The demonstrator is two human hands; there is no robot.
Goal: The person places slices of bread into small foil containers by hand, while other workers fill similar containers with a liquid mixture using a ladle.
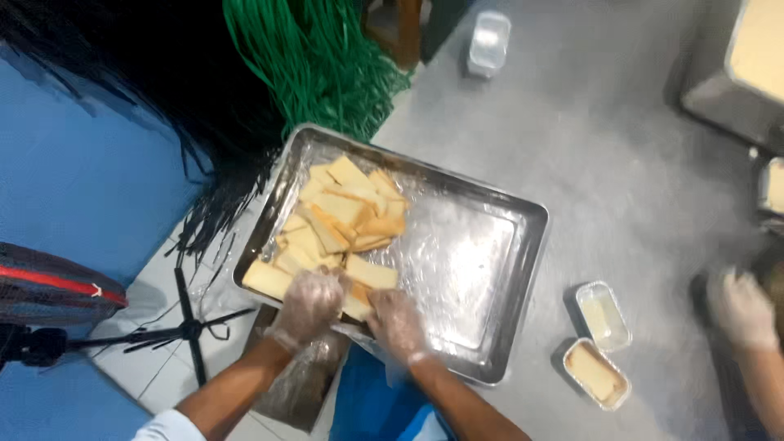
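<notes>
Head view is looking down on a grey surface (588,147). At the far left, off the surface, a fan (49,286) and a black tripod (189,328) are standing on the pale floor beside a blue wall. A bundle of green cords (314,61) is hanging at the surface's back left edge.

A steel tray (490,245), lined with clear film, is sitting at the surface's front left corner. Cake slices (339,216) are lying piled in the tray's left half; its right half is showing only film.

The left hand (306,306), in a clear glove, is reaching over the tray's near edge, its grip curled down onto the slices at the near left corner; whether it is grasping one I cannot tell. The right hand (396,322), also gloved, is sitting just beside it, fingers bent onto the nearest slice (371,273); its grip is likewise too blurred to tell.

Right of the tray, two small foil cups (600,339) are standing near the front edge, one behind the other, the nearer one holding cake. A small clear tub (488,41) is resting near the back edge. At the far right, another person's gloved hand (743,310) is showing, well apart from the tray.
</notes>
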